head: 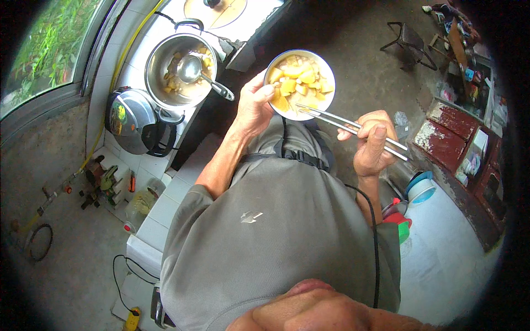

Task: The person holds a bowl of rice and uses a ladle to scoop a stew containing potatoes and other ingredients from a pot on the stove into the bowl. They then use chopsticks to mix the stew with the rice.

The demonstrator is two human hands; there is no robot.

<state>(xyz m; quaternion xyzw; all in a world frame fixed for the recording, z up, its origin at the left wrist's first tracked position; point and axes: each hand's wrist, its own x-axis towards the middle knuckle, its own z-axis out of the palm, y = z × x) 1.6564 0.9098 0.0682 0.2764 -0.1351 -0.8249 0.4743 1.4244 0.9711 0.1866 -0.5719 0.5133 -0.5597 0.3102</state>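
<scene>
My left hand (pixel 254 103) grips the rim and side of a white bowl (pixel 330 97) with a thin blue rim, held up in front of my body. Yellow chunks of food (pixel 294 78) and small pale pieces fill the bowl, with some broth. In my right hand (pixel 372 142) is a pair of metal chopsticks (pixel 343 124), their tips in the food near the bowl's lower edge. To the left, a steel pot (pixel 153 70) holds more of the same food in liquid. A metal ladle (pixel 189 69) rests in it, its handle across the rim.
The pot stands on a white-tiled counter (pixel 155 165). Beside it are a dark-handled appliance (pixel 134 120) and a round lid (pixel 215 14). A window (pixel 45 45) is at upper left, a chair (pixel 408 43) at upper right, and a worn red cabinet (pixel 443 132) at right. A black cable hangs over my shirt.
</scene>
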